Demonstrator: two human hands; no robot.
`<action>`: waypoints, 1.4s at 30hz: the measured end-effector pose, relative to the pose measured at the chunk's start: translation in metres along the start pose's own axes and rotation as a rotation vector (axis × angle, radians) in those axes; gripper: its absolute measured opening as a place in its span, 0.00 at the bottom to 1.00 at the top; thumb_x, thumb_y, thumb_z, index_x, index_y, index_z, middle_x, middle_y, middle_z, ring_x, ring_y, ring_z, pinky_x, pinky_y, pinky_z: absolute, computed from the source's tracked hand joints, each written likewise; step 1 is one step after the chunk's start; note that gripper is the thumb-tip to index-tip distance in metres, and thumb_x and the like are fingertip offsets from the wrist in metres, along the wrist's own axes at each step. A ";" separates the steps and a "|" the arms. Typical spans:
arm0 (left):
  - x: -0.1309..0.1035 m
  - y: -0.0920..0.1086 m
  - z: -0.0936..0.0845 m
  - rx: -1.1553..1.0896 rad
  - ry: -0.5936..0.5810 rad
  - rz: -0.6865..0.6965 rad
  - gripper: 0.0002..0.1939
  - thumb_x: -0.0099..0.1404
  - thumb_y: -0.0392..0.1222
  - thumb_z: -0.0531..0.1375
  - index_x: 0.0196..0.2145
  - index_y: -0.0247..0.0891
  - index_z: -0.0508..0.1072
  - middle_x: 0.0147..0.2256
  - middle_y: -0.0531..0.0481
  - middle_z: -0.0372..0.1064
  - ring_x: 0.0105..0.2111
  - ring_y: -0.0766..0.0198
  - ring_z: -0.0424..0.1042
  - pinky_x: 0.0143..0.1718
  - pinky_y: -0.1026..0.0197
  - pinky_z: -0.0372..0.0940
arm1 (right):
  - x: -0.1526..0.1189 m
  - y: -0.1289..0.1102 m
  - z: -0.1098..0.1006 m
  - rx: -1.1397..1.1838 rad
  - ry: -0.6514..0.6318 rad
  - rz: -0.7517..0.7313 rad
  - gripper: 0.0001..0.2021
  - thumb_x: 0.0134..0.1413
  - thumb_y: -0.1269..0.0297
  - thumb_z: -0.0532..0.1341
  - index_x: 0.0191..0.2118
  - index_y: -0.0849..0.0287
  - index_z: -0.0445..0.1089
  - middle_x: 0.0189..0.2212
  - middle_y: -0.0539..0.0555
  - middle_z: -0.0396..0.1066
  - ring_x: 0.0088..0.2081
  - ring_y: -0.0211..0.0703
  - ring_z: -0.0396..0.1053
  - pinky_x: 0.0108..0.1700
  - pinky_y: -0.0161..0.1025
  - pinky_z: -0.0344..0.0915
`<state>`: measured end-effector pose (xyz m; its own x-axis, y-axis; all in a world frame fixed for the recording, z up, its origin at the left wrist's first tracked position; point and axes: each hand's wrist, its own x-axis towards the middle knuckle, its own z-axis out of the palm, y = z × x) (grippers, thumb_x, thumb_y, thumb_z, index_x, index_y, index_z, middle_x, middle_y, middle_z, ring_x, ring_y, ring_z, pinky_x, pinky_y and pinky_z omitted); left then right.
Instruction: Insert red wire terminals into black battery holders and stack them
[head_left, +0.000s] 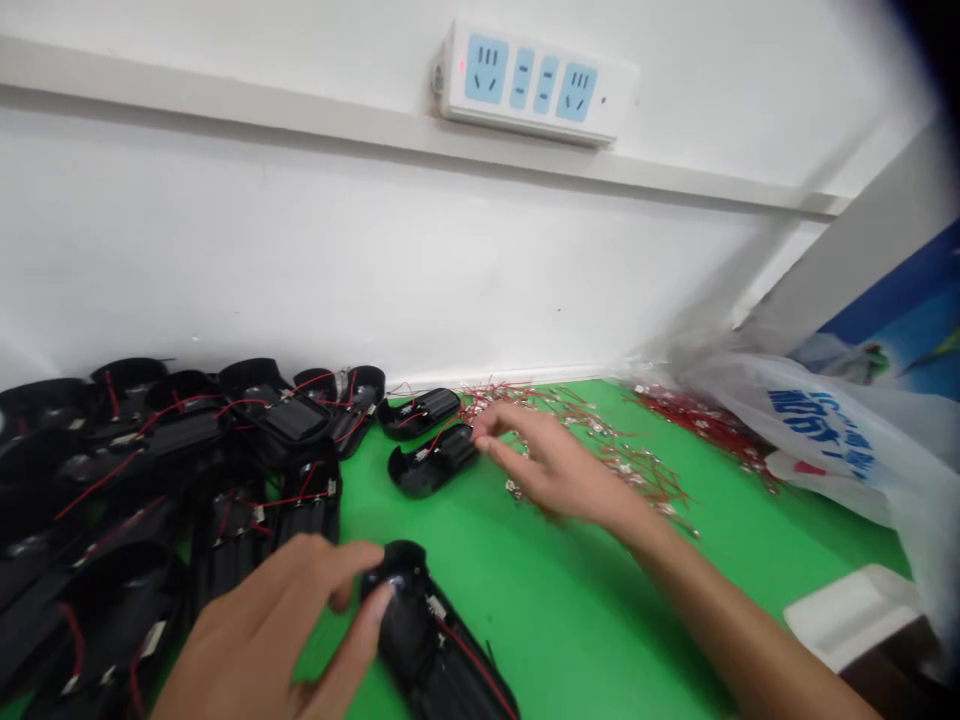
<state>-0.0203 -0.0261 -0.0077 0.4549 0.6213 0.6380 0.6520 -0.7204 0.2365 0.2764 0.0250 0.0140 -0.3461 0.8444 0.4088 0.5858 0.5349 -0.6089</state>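
Observation:
My left hand (pixel 274 625) pinches the rounded upper end of a black plastic housing (pixel 439 640) at the bottom centre, between thumb and index finger. A red wire and a small white connector show inside that housing. Farther back, my right hand (pixel 551 460) has its thumb and fingertips close together at the right end of another black housing (pixel 431 462); what they hold, if anything, is too small to make out. One more black housing (pixel 418 412) lies just behind it. Red wires with small white connectors (pixel 607 440) are scattered beside and behind my right hand.
Several black housings with red wires (pixel 180 430) crowd the left of the green table (pixel 585 610). At the right are a white plastic bag (pixel 825 420), more red wires (pixel 705 425) and a white box-like object (pixel 855 615). A power strip (pixel 536 85) hangs on the wall.

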 end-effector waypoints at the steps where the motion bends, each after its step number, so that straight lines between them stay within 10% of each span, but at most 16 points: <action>1: 0.006 0.002 -0.003 -0.010 -0.002 -0.044 0.09 0.71 0.47 0.59 0.46 0.44 0.72 0.31 0.56 0.72 0.29 0.66 0.74 0.36 0.68 0.70 | -0.002 -0.014 0.006 0.073 -0.046 -0.013 0.03 0.69 0.68 0.56 0.41 0.57 0.67 0.38 0.53 0.73 0.40 0.42 0.70 0.44 0.39 0.65; 12: 0.018 0.007 -0.001 -0.247 -0.183 -0.081 0.07 0.74 0.37 0.55 0.38 0.42 0.73 0.34 0.55 0.71 0.34 0.68 0.73 0.35 0.70 0.67 | -0.017 -0.062 0.041 0.170 -0.201 -0.077 0.03 0.69 0.70 0.56 0.41 0.57 0.67 0.33 0.49 0.68 0.34 0.37 0.65 0.39 0.35 0.62; 22: 0.020 0.011 -0.003 -0.277 -0.246 -0.304 0.11 0.74 0.46 0.56 0.34 0.42 0.73 0.29 0.57 0.69 0.26 0.69 0.69 0.27 0.68 0.62 | -0.023 -0.065 0.061 0.197 0.021 0.021 0.06 0.64 0.69 0.62 0.33 0.58 0.70 0.27 0.47 0.67 0.29 0.36 0.63 0.32 0.34 0.58; 30: 0.022 0.013 -0.001 -0.545 -0.198 -0.545 0.16 0.72 0.54 0.57 0.33 0.41 0.74 0.29 0.56 0.70 0.29 0.67 0.69 0.29 0.68 0.64 | -0.019 -0.065 0.062 0.900 -0.083 0.299 0.17 0.59 0.50 0.67 0.35 0.57 0.65 0.22 0.42 0.57 0.21 0.32 0.55 0.23 0.31 0.52; 42: 0.023 0.007 -0.001 -0.575 -0.438 -0.408 0.17 0.75 0.50 0.55 0.30 0.41 0.73 0.28 0.56 0.65 0.29 0.67 0.66 0.30 0.66 0.59 | -0.023 -0.065 0.061 0.604 -0.197 0.166 0.17 0.63 0.59 0.64 0.26 0.59 0.62 0.20 0.42 0.52 0.23 0.32 0.50 0.25 0.32 0.48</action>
<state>-0.0056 -0.0171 0.0091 0.5225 0.8461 0.1056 0.4595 -0.3838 0.8010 0.2016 -0.0269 0.0026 -0.4480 0.8758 0.1796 0.1486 0.2710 -0.9510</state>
